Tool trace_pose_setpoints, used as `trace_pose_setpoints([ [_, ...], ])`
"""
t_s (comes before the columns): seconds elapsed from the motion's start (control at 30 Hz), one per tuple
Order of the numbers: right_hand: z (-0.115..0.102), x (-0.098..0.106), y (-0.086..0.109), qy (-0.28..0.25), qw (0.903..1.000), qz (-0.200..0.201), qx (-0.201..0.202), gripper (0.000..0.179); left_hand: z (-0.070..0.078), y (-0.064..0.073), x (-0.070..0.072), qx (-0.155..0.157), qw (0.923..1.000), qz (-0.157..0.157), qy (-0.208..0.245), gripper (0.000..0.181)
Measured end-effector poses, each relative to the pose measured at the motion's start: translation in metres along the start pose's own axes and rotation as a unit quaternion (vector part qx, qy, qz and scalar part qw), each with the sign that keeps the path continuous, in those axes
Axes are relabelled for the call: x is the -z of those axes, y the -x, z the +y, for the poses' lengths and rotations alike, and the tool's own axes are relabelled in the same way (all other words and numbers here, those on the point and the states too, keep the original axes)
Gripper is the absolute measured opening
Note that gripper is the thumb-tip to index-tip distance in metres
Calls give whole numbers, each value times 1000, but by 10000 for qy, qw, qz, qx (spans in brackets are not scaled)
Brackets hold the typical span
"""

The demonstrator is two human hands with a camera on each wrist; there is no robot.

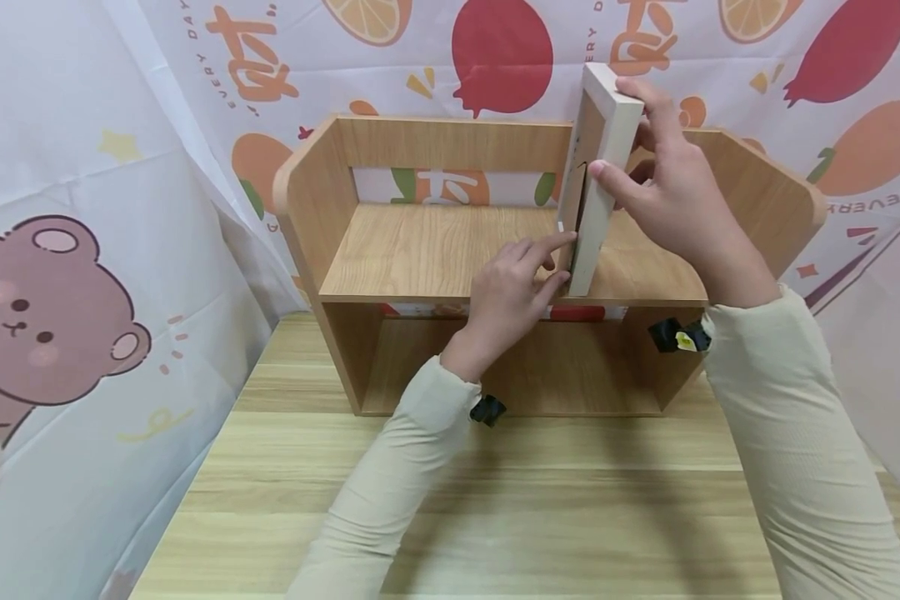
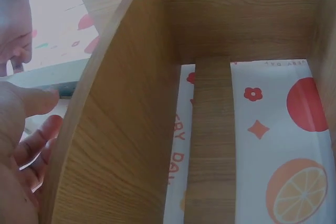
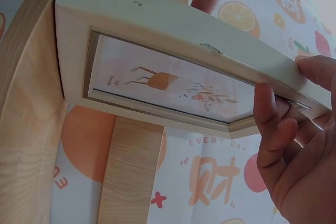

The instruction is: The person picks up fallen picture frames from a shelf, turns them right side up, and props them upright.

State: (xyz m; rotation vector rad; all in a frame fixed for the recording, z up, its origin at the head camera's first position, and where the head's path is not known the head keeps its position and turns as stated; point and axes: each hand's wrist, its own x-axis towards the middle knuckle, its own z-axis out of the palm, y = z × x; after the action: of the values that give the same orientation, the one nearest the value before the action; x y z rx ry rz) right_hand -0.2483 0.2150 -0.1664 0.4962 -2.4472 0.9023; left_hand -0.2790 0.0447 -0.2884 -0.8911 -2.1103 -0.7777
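A white wooden picture frame (image 1: 603, 175) stands upright on the upper board of a small wooden shelf unit (image 1: 435, 250). My right hand (image 1: 678, 187) grips its upper part, thumb on the near edge and fingers over the far side. In the right wrist view, the front of the picture frame (image 3: 173, 85) shows a print of a plant in an orange pot behind the pane. My left hand (image 1: 506, 287) touches the lower back of the frame with index finger and thumb, beside a dark strip along the back. The left wrist view shows the left thumb (image 2: 39, 100) stretched out at that dark edge.
The shelf unit has tall side panels, a low back rail (image 1: 457, 143) and a lower compartment (image 1: 562, 367). It stands on a wood-grain table (image 1: 285, 467). A fruit-print cloth (image 1: 420, 50) hangs close behind, and a bear-print cloth (image 1: 60, 192) hangs at the left.
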Motion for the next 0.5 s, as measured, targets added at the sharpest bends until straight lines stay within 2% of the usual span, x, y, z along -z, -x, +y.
trace_pose_setpoints([
  [0.3, -5, -4, -3, -20, 10000, -49, 78, 69, -5, 1, 11, 378, 9990, -89, 216, 40],
  [0.5, -6, -3, -5, -39, 9997, -165, 188, 70, -11, 4, 21, 396, 9991, -37, 118, 42],
])
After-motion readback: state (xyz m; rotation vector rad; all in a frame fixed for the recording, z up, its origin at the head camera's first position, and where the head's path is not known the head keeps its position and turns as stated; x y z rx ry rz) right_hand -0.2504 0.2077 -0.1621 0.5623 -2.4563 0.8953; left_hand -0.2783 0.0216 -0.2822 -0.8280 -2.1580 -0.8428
